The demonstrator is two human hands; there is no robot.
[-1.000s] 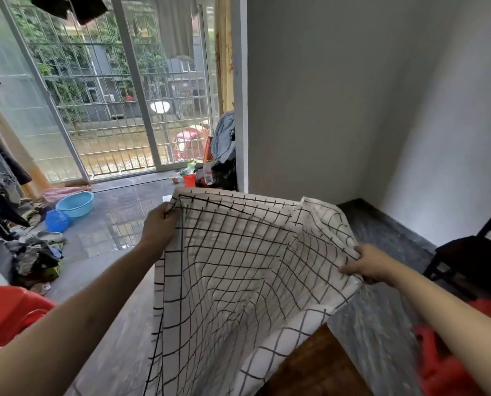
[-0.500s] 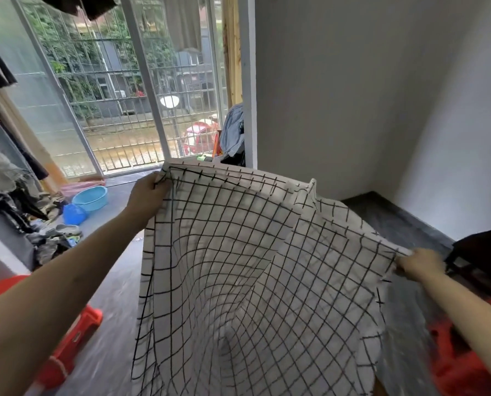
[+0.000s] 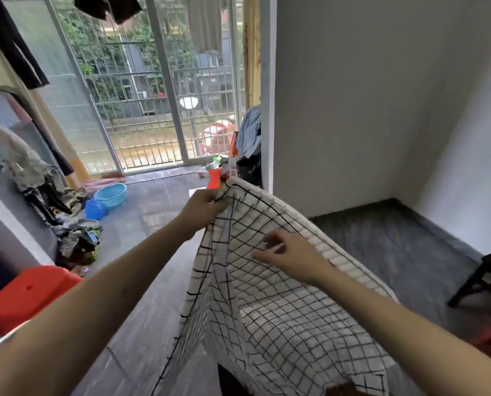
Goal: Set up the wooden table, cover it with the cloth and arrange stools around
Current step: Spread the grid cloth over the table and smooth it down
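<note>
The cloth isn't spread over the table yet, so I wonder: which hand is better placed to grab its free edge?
Right. The right hand is open over the cloth, holding nothing; the left hand already pinches its corner.

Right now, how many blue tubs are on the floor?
2. A light blue basin sits on the floor near the glass door, and a darker blue tub lies right beside it, closer to the clothes pile. More could be hidden under the clothes.
</note>
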